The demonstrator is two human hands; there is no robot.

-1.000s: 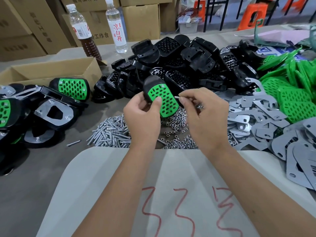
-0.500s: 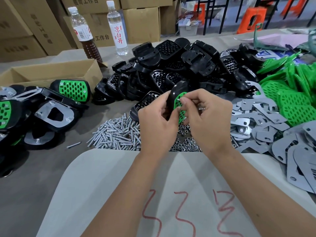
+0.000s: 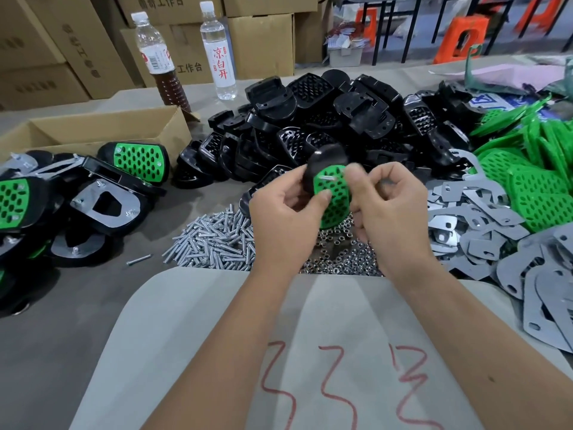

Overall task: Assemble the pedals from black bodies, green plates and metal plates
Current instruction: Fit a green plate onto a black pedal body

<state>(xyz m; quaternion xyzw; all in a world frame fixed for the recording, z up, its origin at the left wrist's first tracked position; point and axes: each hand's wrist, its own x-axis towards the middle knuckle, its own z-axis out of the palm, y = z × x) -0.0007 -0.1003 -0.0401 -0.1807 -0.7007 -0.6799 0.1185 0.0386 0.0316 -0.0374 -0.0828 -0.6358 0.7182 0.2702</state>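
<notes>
Just behind, heaped black bodies (image 3: 325,119).

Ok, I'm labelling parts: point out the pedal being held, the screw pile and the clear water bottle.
pedal (image 3: 333,197), head view, on its green holed plate.
screw pile (image 3: 214,240), head view, middle of the heap.
clear water bottle (image 3: 220,54), head view, on its label.

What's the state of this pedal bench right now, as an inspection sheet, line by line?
Surface: grey table, pale sheet with red marks.
Job's things: black bodies heaped; green plates and metal plates right; finished pedals left.
Clutter: screws, nuts, two bottles.
Hands: left hand grips a pedal; right hand pinches a screw at it.
Cables: nothing seen.
Surroundings: cartons, orange stools.
</notes>
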